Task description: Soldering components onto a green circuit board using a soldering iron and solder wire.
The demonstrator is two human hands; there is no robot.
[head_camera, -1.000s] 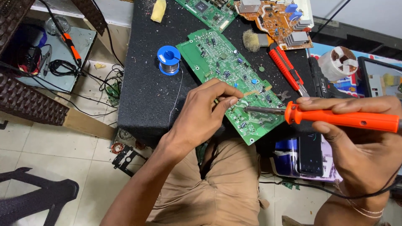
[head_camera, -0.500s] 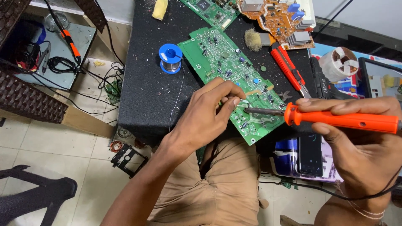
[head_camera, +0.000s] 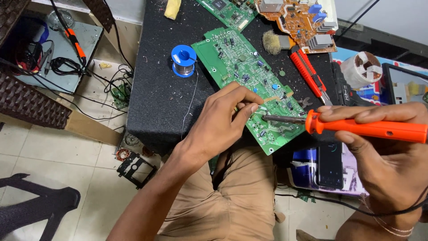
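Left hand point(head_camera: 223, 122) pinches thin solder wire at the green circuit board point(head_camera: 249, 85) beneath it, feeding the joint where the right hand point(head_camera: 383, 156), fist-closed, steadies the orange soldering iron point(head_camera: 356, 128).

A black surface point(head_camera: 160, 98) carries a green board point(head_camera: 243, 71) reaching its near edge, a blue solder spool point(head_camera: 183, 60) left of it, red cutters point(head_camera: 307, 76) right, and an orange board point(head_camera: 296, 20) at the far edge.

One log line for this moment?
left hand: on green circuit board | right hand: holds orange soldering iron | tip: on board
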